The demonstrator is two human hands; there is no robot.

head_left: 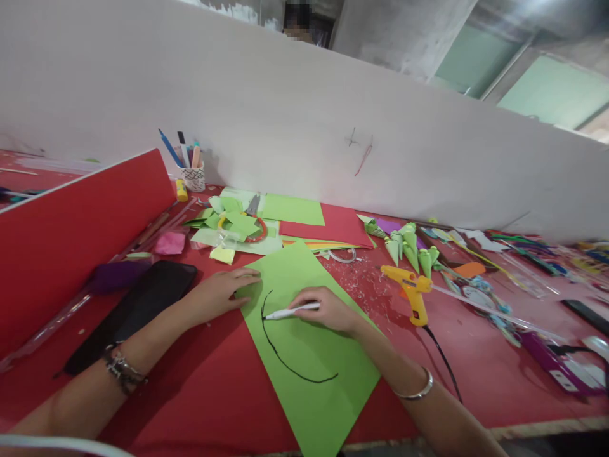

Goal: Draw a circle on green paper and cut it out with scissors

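Note:
A sheet of green paper (323, 355) lies at a slant on the red tabletop, its lower corner reaching the front edge. My right hand (328, 308) is closed around a white marker (291, 311), whose tip touches a curved black line (280, 358) drawn on the paper. The line sweeps from the upper left round to the lower right. At the sheet's left edge, my left hand (226, 293) rests with its fingers stretched apart, fingertips on the paper and nothing held.
Left of my left forearm lies a black phone (143, 304). A yellow glue gun (410, 292) with a black cord stands to the right, near rolled green paper cones (404, 246). Scissors (254, 204) and paper scraps lie behind; a pen cup (194, 176) stands by the white partition (266, 114).

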